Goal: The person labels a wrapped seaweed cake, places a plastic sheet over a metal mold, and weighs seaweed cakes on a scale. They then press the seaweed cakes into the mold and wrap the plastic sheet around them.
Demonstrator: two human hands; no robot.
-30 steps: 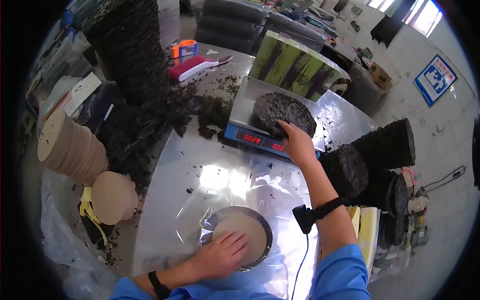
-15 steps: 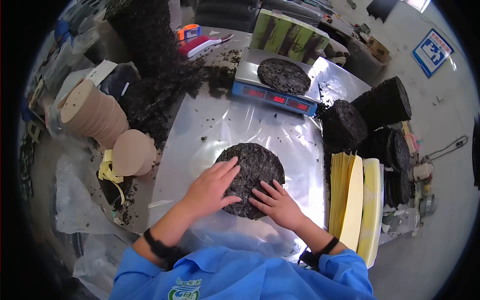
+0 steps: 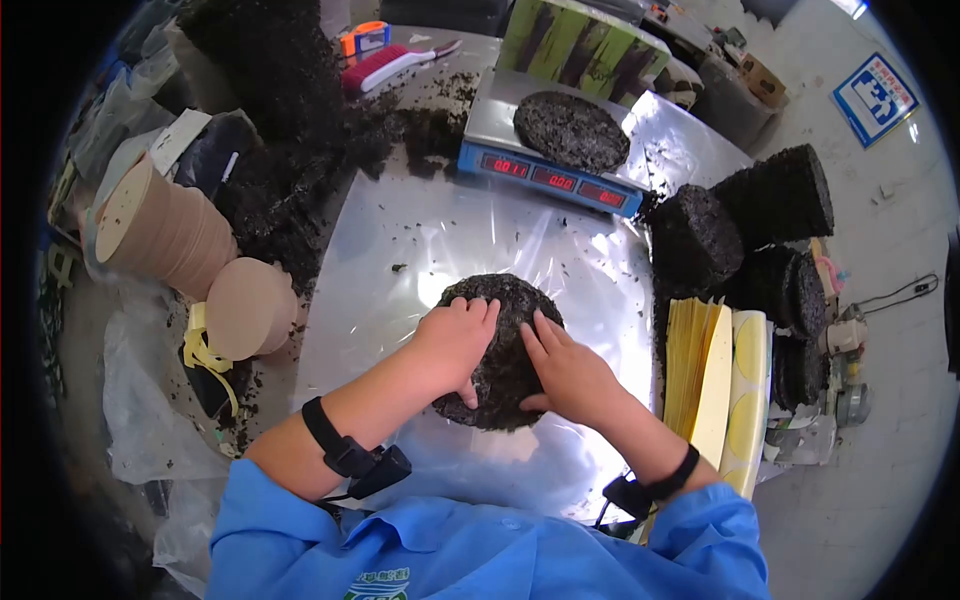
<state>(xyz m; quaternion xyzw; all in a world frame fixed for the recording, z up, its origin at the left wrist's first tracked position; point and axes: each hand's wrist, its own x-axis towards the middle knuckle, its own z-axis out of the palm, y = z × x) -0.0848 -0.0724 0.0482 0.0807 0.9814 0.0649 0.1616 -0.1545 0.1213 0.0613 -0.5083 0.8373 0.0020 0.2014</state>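
A dark, round, rough-surfaced cake, which looks like dried seaweed (image 3: 510, 390), lies flat on the shiny silver sheet in front of me. My left hand (image 3: 455, 345) rests on its left part, fingers slightly bent and thumb apart near the lower edge. On the right part lies my right hand (image 3: 570, 375), with fingers stretched and thumb apart. Both hands press on the cake from above without gripping it. A similar seaweed cake (image 3: 572, 131) sits on the digital scale (image 3: 545, 178), whose red display is lit.
Stacked dark cakes (image 3: 770, 200) stand at right, behind yellow paper sleeves (image 3: 693, 365) and a sticker roll (image 3: 745, 400). At left are round cardboard discs (image 3: 165, 225) and loose seaweed (image 3: 280, 200). A red brush (image 3: 385, 70), orange tape dispenser (image 3: 365, 38) and green box (image 3: 583, 45) are at the back.
My left hand has moved up and right across the cake, its fingers bending more. My right hand has shifted up and slightly right. The scale's left display now reads differently.
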